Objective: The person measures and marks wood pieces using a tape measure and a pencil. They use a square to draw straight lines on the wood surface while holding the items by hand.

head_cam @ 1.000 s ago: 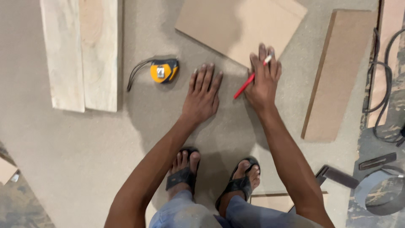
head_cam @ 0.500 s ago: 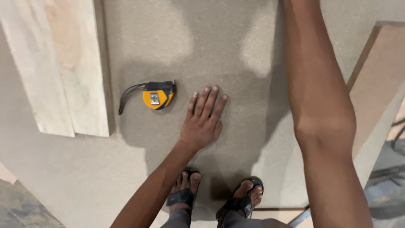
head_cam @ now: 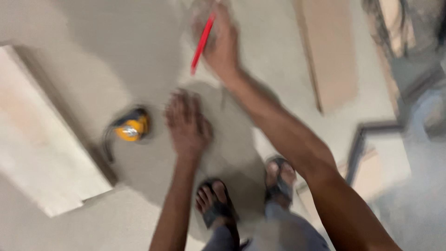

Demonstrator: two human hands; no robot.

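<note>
The picture is blurred by motion. My left hand (head_cam: 187, 124) lies flat, fingers spread, on a large grey board (head_cam: 116, 56) on the floor. A yellow tape measure (head_cam: 129, 129) sits just left of that hand, apart from it. My right hand (head_cam: 222, 42) is stretched out ahead near the top of the view and holds a red pencil (head_cam: 202, 42), whose tip points down toward the board. Both my feet in dark sandals (head_cam: 218, 207) stand at the board's near edge.
Pale wooden planks (head_cam: 42, 153) lie on the left. A brown board (head_cam: 332, 56) lies at the upper right. Dark cables and grey tools show blurred at the far right edge (head_cam: 409, 69).
The view has swung and tilted. My right hand with the red pencil is back in sight ahead of me. My left hand stays flat on the board beside the tape measure.
</note>
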